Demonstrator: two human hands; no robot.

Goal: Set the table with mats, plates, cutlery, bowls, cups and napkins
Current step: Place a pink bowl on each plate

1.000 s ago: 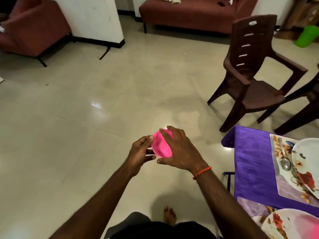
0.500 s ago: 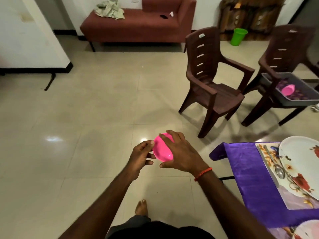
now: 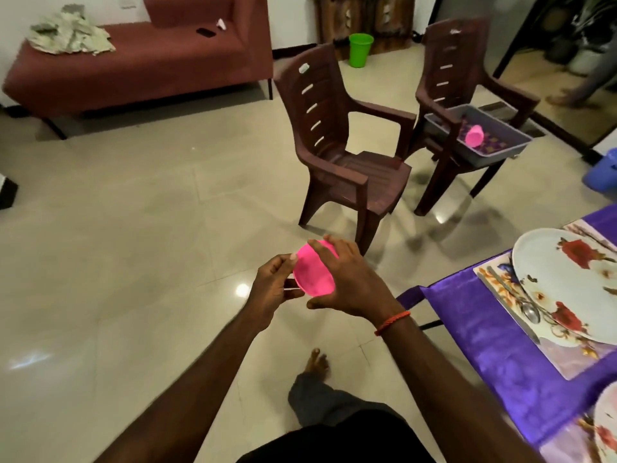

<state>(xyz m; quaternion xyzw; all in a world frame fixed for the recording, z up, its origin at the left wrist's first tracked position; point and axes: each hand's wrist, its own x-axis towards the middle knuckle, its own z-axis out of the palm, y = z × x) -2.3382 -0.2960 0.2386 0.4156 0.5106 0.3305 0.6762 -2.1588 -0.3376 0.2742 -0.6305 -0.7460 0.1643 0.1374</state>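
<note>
A pink plastic bowl point(image 3: 314, 275) is held tilted above the floor, its hollow facing me. My right hand point(image 3: 350, 279) grips it from behind, fingers curled over its top rim. My left hand point(image 3: 273, 285) pinches its left rim between thumb and fingertips. At the right, the table with a purple cloth point(image 3: 484, 332) carries a floral mat point(image 3: 494, 279), a white floral plate point(image 3: 564, 282) and a spoon point(image 3: 529, 310) beside the plate. A second plate point(image 3: 606, 426) shows at the lower right edge.
Two brown plastic chairs stand ahead: the nearer one point(image 3: 340, 142) empty, the farther one point(image 3: 467, 81) bearing a grey tray point(image 3: 500, 152) with a pink cup point(image 3: 474, 135) in it. A maroon sofa point(image 3: 140, 58), green bucket point(image 3: 360, 48) and blue bin point(image 3: 604, 168) lie farther off.
The view has swung right, bringing both chairs, the grey tray and more of the table into sight. Both hands keep hold of the pink bowl in the same grip.
</note>
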